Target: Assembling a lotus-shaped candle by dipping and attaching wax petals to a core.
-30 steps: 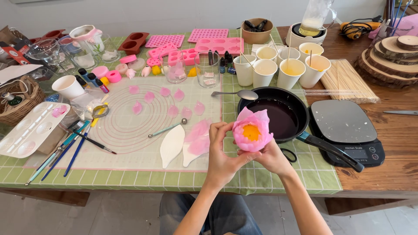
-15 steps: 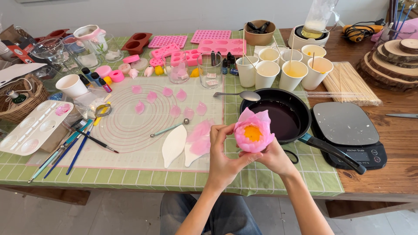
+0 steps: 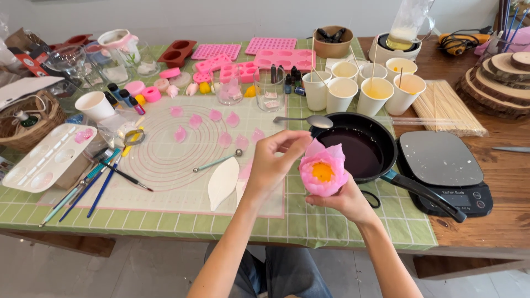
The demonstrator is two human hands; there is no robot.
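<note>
Hands meet over the table edge: right hand [image 3: 345, 201] cups pink wax flower [image 3: 323, 171], left hand [image 3: 276, 160] pinches its petal.

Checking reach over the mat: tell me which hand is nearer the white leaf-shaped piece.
Left. The left hand hangs just right of and above the white leaf-shaped piece, apart from it. The right hand is farther right, holding the pink flower from below.
</note>
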